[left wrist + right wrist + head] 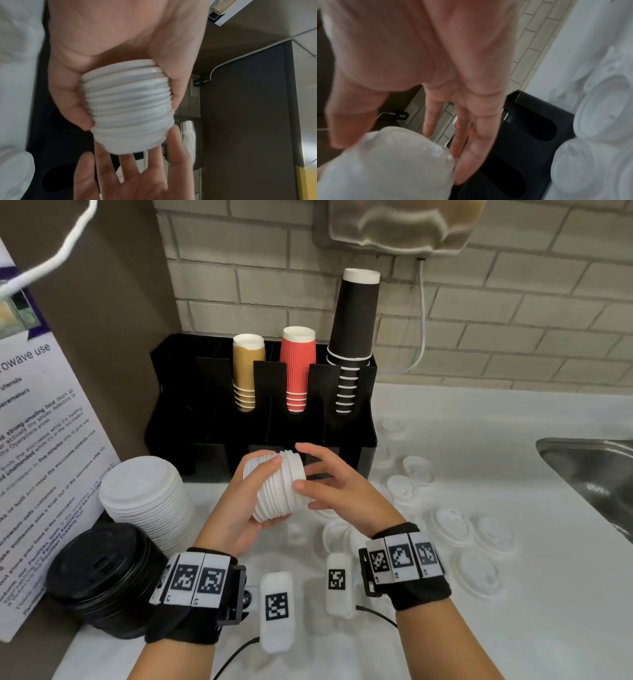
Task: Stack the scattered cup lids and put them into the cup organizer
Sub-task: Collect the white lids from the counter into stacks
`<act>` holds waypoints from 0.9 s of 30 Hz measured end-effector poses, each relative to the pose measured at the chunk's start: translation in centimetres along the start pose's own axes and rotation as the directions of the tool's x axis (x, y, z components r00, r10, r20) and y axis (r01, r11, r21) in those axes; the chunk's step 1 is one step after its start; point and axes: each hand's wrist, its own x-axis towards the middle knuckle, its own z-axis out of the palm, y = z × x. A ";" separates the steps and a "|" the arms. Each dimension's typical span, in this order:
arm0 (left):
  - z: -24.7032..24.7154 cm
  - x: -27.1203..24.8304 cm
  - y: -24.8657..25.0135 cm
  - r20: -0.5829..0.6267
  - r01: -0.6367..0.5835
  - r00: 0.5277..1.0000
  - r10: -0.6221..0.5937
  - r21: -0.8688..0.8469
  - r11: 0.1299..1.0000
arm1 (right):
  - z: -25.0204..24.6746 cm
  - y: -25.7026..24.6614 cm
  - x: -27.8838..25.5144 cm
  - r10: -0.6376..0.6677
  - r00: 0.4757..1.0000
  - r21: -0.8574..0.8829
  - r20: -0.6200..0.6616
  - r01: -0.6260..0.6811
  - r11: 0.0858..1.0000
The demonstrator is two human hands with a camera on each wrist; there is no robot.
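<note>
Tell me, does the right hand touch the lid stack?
Touching. In the head view, the right hand's thumb tip lies against the lid stack, gripped by the left hand.

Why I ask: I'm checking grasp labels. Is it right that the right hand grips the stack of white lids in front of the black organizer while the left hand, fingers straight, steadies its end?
The hands are swapped. The head view shows the left hand gripping the stack of white lids in front of the black organizer, while the right hand, fingers straight, steadies its end.

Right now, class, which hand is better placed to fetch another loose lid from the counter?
The right hand: open, nearest the scattered lids. The left hand grips the lid stack.
</note>
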 end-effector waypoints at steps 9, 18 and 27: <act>-0.2 0.0 0.3 0.053 0.040 0.998 -0.044 0.065 0.997 | -0.2 0.1 -0.3 -0.083 0.996 -0.064 0.012 0.084 0.994; 0.0 -0.1 0.2 0.041 0.017 0.999 -0.017 0.015 1.000 | 0.1 0.2 -0.2 -0.159 0.986 -0.120 -0.045 0.153 0.981; -0.2 -0.2 0.2 0.098 0.010 0.995 -0.014 0.040 0.999 | 0.1 0.3 -0.1 -0.147 0.989 -0.118 -0.001 0.146 0.982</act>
